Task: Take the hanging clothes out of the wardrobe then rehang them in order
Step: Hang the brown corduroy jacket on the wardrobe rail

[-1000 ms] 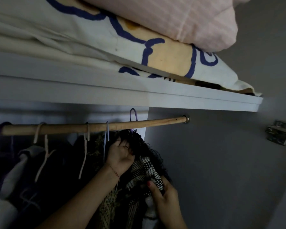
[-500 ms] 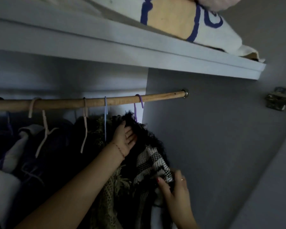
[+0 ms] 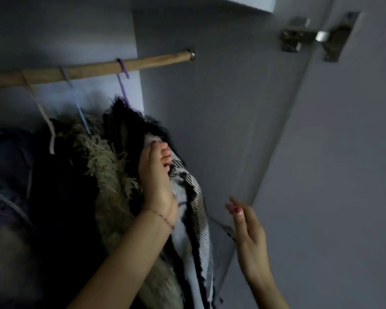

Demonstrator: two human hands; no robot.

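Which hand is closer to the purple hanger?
The left hand. It grips the black-and-white patterned garment just below the purple hanger. The right hand is lower and off to the right, in the air, touching nothing.

No text, label or number is readable here — none at all.
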